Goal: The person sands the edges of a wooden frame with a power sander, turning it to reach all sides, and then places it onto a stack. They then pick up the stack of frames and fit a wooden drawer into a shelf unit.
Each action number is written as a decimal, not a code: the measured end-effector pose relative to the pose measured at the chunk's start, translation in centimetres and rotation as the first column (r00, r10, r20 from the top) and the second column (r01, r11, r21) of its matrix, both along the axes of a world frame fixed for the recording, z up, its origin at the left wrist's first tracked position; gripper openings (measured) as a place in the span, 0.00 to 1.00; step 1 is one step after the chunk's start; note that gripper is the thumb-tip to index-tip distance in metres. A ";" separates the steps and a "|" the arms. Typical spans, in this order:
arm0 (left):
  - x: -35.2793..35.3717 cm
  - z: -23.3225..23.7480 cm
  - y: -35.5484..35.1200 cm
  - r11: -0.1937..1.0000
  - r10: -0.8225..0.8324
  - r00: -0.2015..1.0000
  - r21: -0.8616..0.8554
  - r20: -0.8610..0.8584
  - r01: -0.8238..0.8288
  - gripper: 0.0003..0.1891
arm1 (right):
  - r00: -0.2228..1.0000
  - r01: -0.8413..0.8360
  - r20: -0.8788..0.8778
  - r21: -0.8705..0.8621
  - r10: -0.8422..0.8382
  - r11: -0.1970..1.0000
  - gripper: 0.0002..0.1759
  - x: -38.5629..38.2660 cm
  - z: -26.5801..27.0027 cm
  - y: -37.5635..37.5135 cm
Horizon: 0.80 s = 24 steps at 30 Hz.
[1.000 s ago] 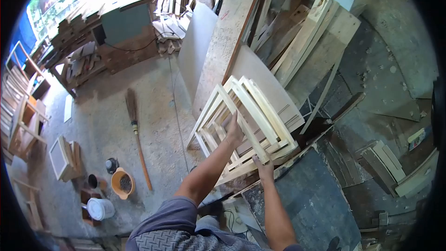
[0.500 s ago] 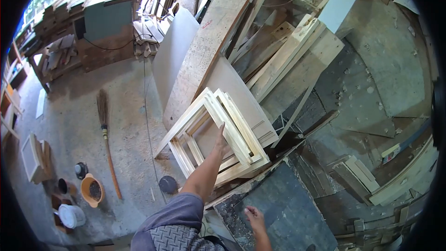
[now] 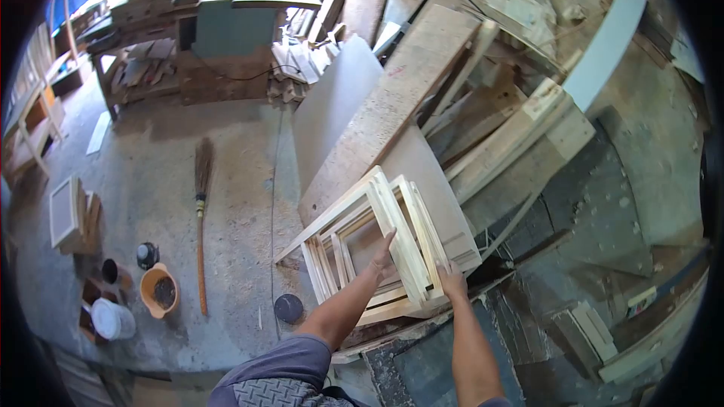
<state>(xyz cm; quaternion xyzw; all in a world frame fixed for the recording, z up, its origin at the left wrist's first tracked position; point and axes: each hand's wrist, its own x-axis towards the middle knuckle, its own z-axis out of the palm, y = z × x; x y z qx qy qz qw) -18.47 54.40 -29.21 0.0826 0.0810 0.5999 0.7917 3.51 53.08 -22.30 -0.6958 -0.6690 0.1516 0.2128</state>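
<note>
Several pale wooden frames lean in a stack against a large board. My left hand grips the right-hand bar of the front frame, with its thumb up along the wood and its other fingers partly hidden. At the stack's right edge, my right hand has its fingers curled around a rear frame. A gap shows between the front frame and those behind it. Below my right hand lies a dark, worn board.
Long planks and timber lean behind the frames. On the floor to the left are a broom, an orange bowl, a white bucket and a dark round object. A wood-laden workbench stands at the back.
My right hand has moved from over the dark board up to the right edge of the frames and taken hold there. My left hand stays on the front frame. The view has shifted.
</note>
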 end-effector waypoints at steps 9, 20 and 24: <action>-8.0 4.3 -9.8 0.998 0.059 0.991 -0.007 -0.119 -0.060 0.32 | 0.872 -0.399 -0.429 -0.341 0.237 0.851 0.46 -8.7 1.8 -4.8; -16.9 7.7 -17.8 0.935 0.258 0.878 -0.124 -0.404 -0.332 0.22 | 0.642 -0.575 -0.754 -0.354 0.138 0.738 0.37 -18.5 6.7 -9.4; -18.3 7.9 -19.3 0.933 0.214 0.858 -0.163 -0.467 -0.321 0.23 | 0.590 -0.633 -0.807 -0.466 -0.004 0.618 0.30 -18.9 4.5 -8.4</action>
